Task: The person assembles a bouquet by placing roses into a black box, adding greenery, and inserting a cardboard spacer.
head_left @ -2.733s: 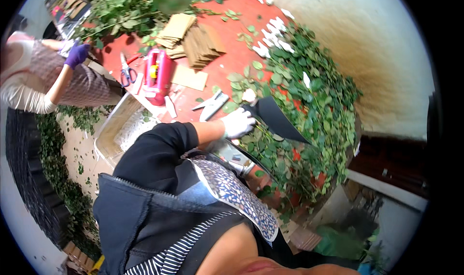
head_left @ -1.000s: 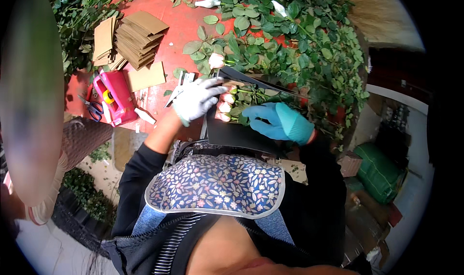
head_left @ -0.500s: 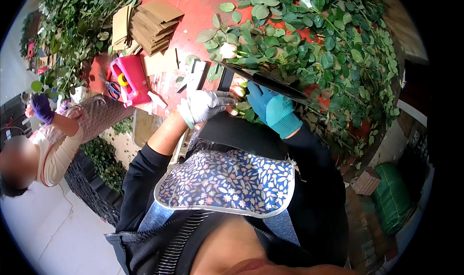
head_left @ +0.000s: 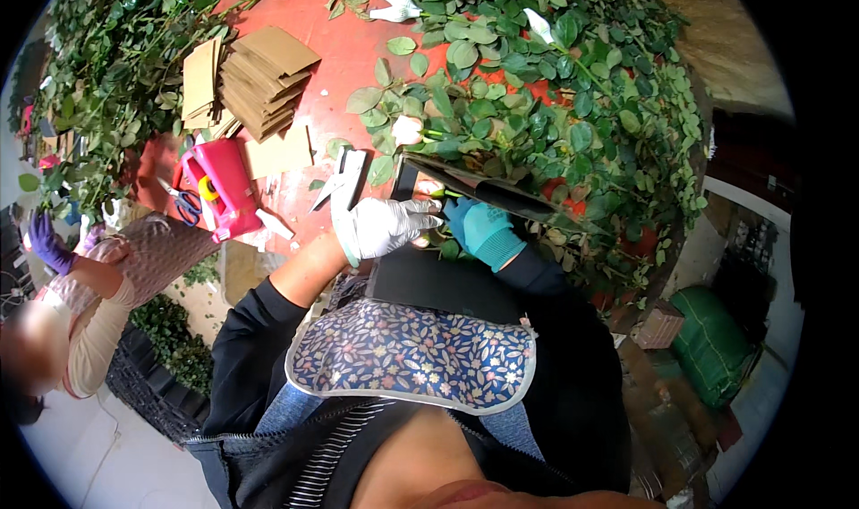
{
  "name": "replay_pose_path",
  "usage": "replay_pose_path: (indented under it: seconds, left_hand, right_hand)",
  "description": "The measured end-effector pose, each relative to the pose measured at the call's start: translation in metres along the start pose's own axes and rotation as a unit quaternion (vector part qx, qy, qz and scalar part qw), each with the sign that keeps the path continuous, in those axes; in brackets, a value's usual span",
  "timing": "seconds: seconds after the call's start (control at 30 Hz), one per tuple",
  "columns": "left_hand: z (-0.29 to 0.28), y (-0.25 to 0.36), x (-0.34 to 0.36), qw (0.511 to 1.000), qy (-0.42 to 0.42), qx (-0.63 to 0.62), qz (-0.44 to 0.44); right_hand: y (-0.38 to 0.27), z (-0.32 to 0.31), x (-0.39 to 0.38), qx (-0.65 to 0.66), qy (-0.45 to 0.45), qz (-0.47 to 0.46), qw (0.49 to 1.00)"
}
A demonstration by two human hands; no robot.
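Observation:
Pink rose heads (head_left: pixel 428 188) lie with green stems inside a folded black sheet (head_left: pixel 438 285), its upper flap raised at a slant. My left hand (head_left: pixel 389 225), in a white glove, curls its fingers over the roses and partly covers them. My right hand (head_left: pixel 479 231), in a teal glove, has its fingers closed at the stems, the tips partly hidden beneath the flap. A loose pale rose (head_left: pixel 407 130) lies just above the sheet. A silver stapler (head_left: pixel 344 180) sits beside my left hand; a pink tape dispenser (head_left: pixel 228 196) and blue-handled scissors (head_left: pixel 188 207) are farther left.
The red table (head_left: pixel 331 35) holds kraft paper cards (head_left: pixel 268 80), leafy stems (head_left: pixel 125 80) and white-netted flower heads (head_left: pixel 394 8). A co-worker's purple-gloved hand (head_left: pixel 51 245) is at the left, above a quilted cloth (head_left: pixel 170 241). A green sack (head_left: pixel 711 343) stands at lower right.
Since a second ago my right hand has drawn in from spread fingers to the roses, and the upper black flap has risen over it. My left fingers now curl lower over the blooms.

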State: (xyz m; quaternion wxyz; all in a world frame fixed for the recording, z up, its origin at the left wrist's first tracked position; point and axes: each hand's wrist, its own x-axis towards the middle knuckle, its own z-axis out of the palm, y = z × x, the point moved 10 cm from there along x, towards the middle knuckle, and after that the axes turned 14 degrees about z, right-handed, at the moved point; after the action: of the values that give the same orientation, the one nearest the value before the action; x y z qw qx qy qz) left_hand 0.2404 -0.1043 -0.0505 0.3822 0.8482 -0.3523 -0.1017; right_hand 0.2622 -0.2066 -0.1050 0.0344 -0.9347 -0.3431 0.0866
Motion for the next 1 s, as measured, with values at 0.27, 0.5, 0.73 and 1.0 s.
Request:
replay_pose_path:
  seconds: [0.27, 0.5, 0.73, 1.0]
  left_hand:
    - [0.038, -0.013, -0.001, 0.994, -0.077, 0.078, 0.006]
    - [0.022, -0.007, 0.000, 0.997, -0.010, 0.073, 0.010]
    - [0.038, -0.021, -0.011, 0.999, -0.021, 0.018, -0.026]
    - [0.025, -0.018, -0.002, 0.986, -0.082, -0.091, -0.115]
  right_hand:
    - [0.002, -0.090, 0.014, 0.085, 0.042, 0.031, 0.995]
    - [0.002, -0.111, 0.011, 0.015, 0.074, -0.020, 0.997]
    - [0.003, -0.135, -0.015, 0.160, -0.213, -0.136, 0.954]
    - [0.045, -0.260, 0.100, 0.516, -0.138, 0.004, 0.845]
